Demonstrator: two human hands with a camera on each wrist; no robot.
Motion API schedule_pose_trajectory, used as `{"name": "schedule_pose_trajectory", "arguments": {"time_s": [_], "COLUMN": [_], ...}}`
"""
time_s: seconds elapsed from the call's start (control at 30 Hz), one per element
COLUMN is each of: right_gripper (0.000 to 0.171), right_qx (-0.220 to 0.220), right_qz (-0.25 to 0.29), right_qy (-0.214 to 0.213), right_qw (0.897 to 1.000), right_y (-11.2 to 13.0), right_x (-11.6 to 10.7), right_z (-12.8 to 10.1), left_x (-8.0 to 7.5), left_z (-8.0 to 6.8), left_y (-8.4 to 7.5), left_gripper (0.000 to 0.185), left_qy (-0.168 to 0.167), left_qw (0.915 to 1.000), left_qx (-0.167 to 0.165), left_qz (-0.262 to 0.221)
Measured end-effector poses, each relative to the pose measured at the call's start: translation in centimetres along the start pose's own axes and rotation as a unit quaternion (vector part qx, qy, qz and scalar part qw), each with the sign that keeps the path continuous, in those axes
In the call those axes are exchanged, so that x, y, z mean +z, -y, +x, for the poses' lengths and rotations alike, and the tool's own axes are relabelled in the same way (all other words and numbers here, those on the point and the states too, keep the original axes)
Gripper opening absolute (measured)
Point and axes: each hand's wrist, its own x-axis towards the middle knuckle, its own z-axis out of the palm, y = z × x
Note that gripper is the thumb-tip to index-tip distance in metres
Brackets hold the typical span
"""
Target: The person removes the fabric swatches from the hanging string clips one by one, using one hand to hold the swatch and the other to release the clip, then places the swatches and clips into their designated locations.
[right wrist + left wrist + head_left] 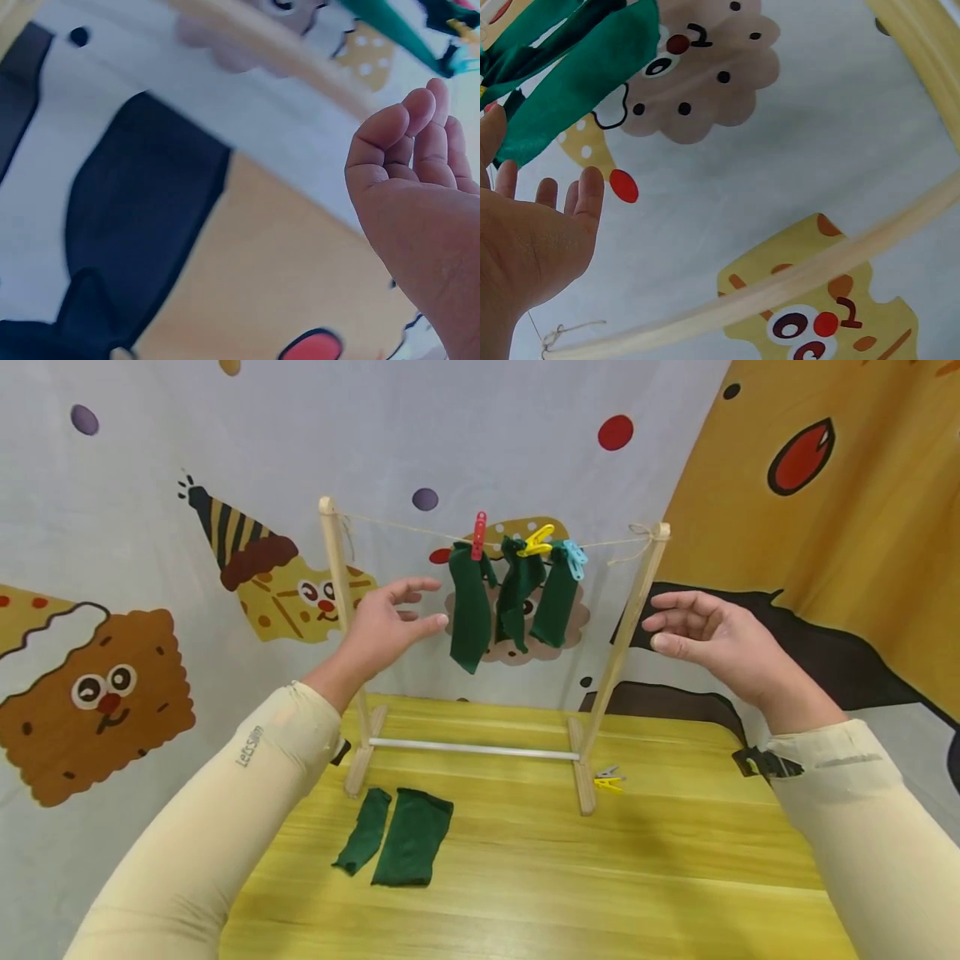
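Note:
Three dark green cloth pieces hang from a thin string (401,528) on a wooden frame (622,635). A red clothespin (478,537) clips the left cloth (470,610), a yellow clothespin (537,541) the middle cloth (516,597), and a light blue clothespin (575,560) the right cloth (555,602). My left hand (390,625) hovers just left of the left cloth, fingers loosely bent and holding nothing. To the right of the frame's right post, my right hand (712,631) is raised, its fingers relaxed and nothing in them.
On the wooden table (525,852) lie a narrow green cloth (364,831) and a wider one (413,837). A yellow clothespin (608,784) and a grey clothespin (610,772) lie beside the frame's right foot. A white rod (472,747) joins the feet. Behind hangs a printed curtain (300,435).

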Motion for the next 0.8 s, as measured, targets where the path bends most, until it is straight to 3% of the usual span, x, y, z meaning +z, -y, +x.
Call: {"name": "schedule_pose_trajectory", "arguments": {"time_s": [0.2, 0.43, 0.8], "right_gripper": [0.049, 0.046, 0.048], "right_qx": [-0.053, -0.108, -0.128], "right_qz": [0.038, 0.071, 0.114], "right_qy": [0.017, 0.028, -0.006], "right_qw": [0.998, 0.991, 0.985], "right_y": [4.3, 8.8, 12.6], "right_x": [1.2, 1.9, 2.6], "right_z": [1.6, 4.2, 7.6], "left_x": [0.6, 1.1, 2.1], "left_z": [1.1, 2.0, 2.7], "left_y": [-1.0, -1.6, -2.2], "left_gripper": [0.054, 0.054, 0.05], "left_qy": [-0.002, 0.008, 0.014], "left_qw": [0.9996, 0.999, 0.9967], "left_qx": [0.026, 0.016, 0.014], "left_qz": [-0.008, -0.042, -0.078]}}
